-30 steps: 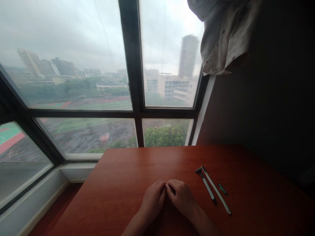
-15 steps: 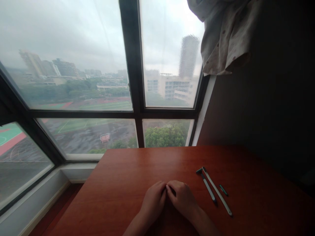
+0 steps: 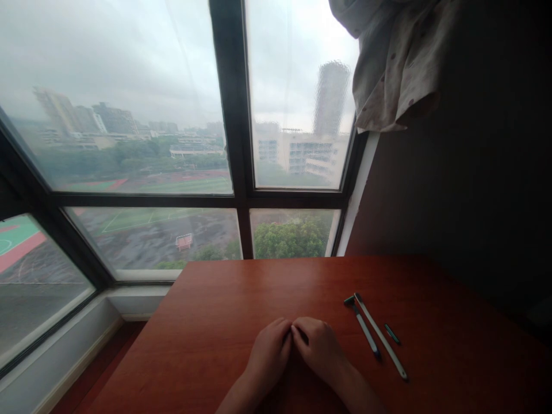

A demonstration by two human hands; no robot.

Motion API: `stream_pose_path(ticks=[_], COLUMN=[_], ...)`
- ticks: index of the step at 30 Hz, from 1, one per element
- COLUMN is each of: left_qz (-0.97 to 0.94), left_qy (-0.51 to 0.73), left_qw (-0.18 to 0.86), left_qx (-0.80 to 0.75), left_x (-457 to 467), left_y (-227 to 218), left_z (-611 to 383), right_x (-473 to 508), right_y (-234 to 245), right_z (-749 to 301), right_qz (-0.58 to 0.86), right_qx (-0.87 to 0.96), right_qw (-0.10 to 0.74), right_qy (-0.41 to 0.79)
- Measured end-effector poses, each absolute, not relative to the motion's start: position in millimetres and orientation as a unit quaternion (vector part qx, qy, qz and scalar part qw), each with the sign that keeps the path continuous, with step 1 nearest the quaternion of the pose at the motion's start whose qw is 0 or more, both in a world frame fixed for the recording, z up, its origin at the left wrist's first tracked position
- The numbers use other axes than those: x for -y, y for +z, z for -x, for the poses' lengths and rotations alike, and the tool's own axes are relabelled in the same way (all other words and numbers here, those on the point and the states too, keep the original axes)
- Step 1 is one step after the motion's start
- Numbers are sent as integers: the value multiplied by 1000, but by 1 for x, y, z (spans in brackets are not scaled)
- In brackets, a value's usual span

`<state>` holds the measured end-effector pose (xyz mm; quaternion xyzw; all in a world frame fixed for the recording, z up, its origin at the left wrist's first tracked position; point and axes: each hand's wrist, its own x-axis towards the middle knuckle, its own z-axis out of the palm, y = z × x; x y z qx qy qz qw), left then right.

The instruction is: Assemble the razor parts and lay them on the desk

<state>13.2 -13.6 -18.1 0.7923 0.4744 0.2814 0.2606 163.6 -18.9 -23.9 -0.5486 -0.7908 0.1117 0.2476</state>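
My left hand (image 3: 271, 347) and my right hand (image 3: 318, 347) rest on the reddish-brown wooden table (image 3: 224, 310), fingers curled in. Their thumbs and forefingers meet at the tips, and nothing shows between them. To the right of my right hand lies a thin grey stick-like tool with a dark crosswise head, like a razor (image 3: 366, 332). Beside it lies a longer, slim, pale stick (image 3: 382, 338) with a dark far end. A short dark-green piece (image 3: 392, 333) sits farther right. Neither hand touches these things.
A dark-framed window (image 3: 244, 198) stands behind the table, with a white sill (image 3: 142, 292) at the left. Light spotted cloth (image 3: 388, 75) hangs at the upper right. A dark wall (image 3: 431, 190) borders the right side.
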Motion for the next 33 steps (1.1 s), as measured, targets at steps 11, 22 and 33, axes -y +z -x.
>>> stream_pose_path(ticks=[11,22,33], left_qz=[-794,-795,-796], left_qy=[287,284,273], left_qw=[265,257,261], left_qx=[-465,-471,-474], left_x=[14,13,13], left_y=[-18,-20,-18], left_z=[-12,-12,-13], right_x=[19,19,20], right_y=[-24,-23,-20], right_z=[-164,-164,-164], right_qz=[547,548,550], right_qx=[791,791,791], right_qw=[248,246,243], right_qy=[114,114,112])
